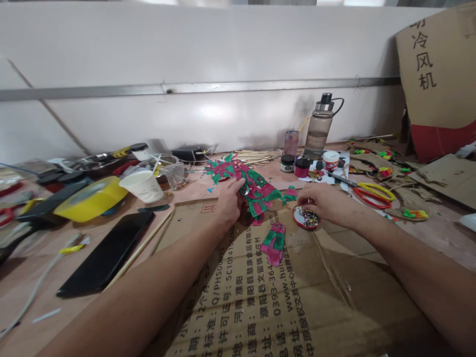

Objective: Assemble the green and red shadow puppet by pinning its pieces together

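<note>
My left hand (pixel 230 201) is closed on a pink and green painted cutout figure (pixel 256 186) dotted with shiny sequins, held above the cardboard sheet (pixel 230 312). Over a small red-rimmed lid (pixel 307 225) full of sequins, my right hand (pixel 316 198) has its fingers pinched together at the contents. What sits between those fingertips is too small to make out. A separate pink and green cutout piece (pixel 274 244) lies flat on the cardboard, between my hands and nearer to me. Another small painted piece (pixel 290 194) shows just beyond the lid.
Left are a black phone (pixel 107 255), a yellow tape roll (pixel 91 198) and a paper cup (pixel 142 186). Paint jars (pixel 302 167) and a water bottle (pixel 319 129) stand at the back. Scissors (pixel 372 193) and rope-like crafts (pixel 405 201) lie right.
</note>
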Action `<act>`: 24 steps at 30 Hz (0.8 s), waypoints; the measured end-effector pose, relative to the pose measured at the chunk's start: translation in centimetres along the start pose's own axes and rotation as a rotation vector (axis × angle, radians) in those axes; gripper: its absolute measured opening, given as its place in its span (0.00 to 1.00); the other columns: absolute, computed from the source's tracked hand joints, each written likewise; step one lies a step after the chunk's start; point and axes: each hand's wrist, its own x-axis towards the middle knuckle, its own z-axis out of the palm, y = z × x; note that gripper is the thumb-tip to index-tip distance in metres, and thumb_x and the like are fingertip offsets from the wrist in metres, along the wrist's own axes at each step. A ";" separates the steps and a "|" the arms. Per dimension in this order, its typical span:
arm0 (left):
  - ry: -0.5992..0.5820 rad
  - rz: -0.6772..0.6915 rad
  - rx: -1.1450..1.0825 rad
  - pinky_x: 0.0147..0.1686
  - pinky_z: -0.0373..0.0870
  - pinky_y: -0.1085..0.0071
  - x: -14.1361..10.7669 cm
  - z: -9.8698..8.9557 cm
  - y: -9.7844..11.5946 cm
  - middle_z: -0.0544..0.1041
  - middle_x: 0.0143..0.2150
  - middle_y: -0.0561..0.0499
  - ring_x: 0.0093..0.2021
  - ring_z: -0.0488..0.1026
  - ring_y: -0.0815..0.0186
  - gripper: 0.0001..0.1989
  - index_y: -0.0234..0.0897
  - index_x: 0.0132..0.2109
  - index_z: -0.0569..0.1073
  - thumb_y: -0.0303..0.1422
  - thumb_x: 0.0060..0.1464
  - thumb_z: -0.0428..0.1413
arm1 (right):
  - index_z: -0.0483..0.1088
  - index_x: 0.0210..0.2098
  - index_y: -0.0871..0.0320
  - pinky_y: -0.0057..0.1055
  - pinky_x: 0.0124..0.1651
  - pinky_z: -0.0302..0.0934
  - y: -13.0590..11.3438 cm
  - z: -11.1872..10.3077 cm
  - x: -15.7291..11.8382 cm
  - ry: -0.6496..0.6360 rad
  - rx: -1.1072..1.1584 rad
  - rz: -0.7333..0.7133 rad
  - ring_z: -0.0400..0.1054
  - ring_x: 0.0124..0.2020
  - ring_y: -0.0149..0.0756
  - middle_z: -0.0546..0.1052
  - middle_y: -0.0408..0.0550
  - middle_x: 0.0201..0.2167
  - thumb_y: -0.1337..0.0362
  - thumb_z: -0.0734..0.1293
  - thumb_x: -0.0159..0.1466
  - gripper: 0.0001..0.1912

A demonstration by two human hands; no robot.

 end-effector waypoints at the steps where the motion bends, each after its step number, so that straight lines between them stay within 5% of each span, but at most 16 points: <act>1: -0.001 0.006 0.000 0.27 0.69 0.73 0.0 0.0 0.0 0.73 0.25 0.56 0.25 0.71 0.69 0.12 0.36 0.28 0.69 0.33 0.39 0.65 | 0.77 0.32 0.57 0.27 0.37 0.57 0.1 0.2 0.0 -0.014 -0.003 -0.029 0.69 0.34 0.36 0.79 0.47 0.33 0.75 0.65 0.54 0.11; 6: 0.004 -0.001 0.015 0.26 0.68 0.73 -0.1 0.1 0.1 0.72 0.25 0.56 0.24 0.70 0.69 0.12 0.36 0.28 0.70 0.33 0.39 0.66 | 0.77 0.31 0.58 0.29 0.39 0.58 0.7 1.4 0.3 -0.036 -0.035 -0.121 0.69 0.35 0.38 0.78 0.50 0.33 0.74 0.65 0.54 0.10; 15: 0.011 0.000 -0.013 0.26 0.67 0.74 -0.3 0.4 0.3 0.73 0.25 0.57 0.24 0.69 0.71 0.12 0.36 0.26 0.69 0.32 0.37 0.66 | 0.75 0.32 0.59 0.29 0.40 0.58 0.4 1.2 0.3 -0.063 -0.028 -0.071 0.68 0.37 0.39 0.77 0.50 0.35 0.74 0.63 0.54 0.10; 24: 0.021 -0.012 0.019 0.25 0.67 0.74 -0.1 0.1 0.1 0.71 0.23 0.57 0.22 0.68 0.71 0.13 0.36 0.28 0.69 0.33 0.38 0.66 | 0.68 0.32 0.58 0.28 0.33 0.59 0.2 -0.3 0.1 -0.058 0.372 0.108 0.67 0.30 0.33 0.74 0.44 0.28 0.63 0.65 0.58 0.05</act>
